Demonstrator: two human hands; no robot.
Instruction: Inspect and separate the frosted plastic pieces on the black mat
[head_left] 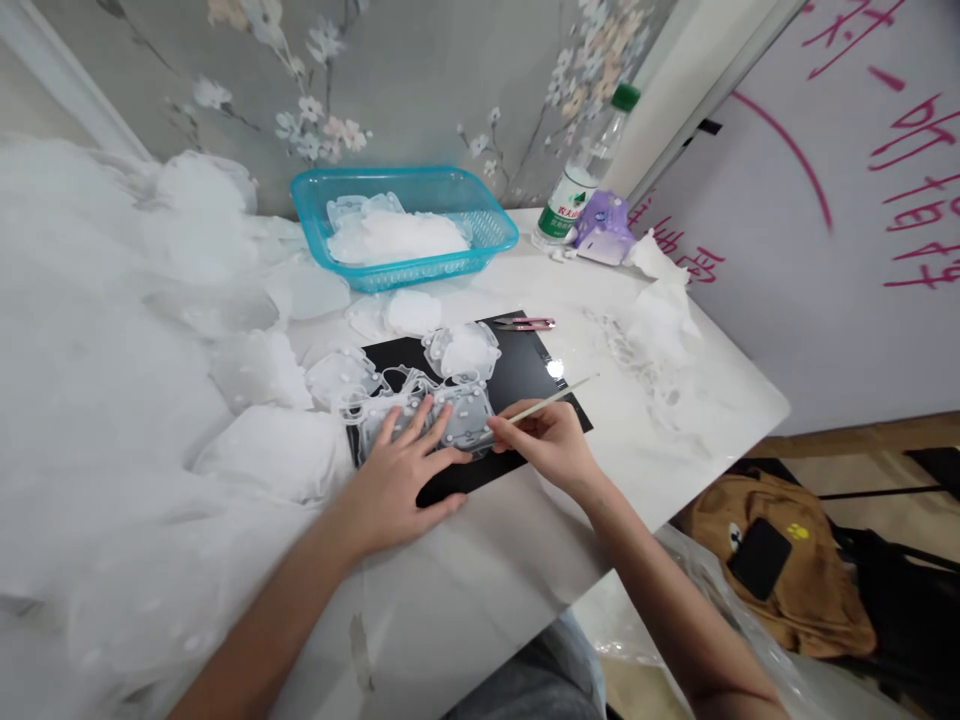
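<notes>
My left hand (397,485) lies flat with its fingers spread, pressing on clear, frosted plastic pieces (463,408) that carry small round studs. These pieces rest on a black mat (517,365). My right hand (553,440) pinches a thin pale stick (564,391) between thumb and fingers. The stick slants down to the left, and its lower end meets the near right edge of the frosted piece. Behind my left fingers sit loose white loops (409,380) of trimmed material. Another rounded piece with a white middle (466,352) lies at the mat's far side.
A large heap of white, soft-looking pieces (172,380) covers the left. At the back stands a blue basket (405,275) holding more pieces. Pink-handled snips (529,324) lie across the mat's far edge. A water bottle (574,190), purple package (604,230) and white scraps (656,320) occupy the right.
</notes>
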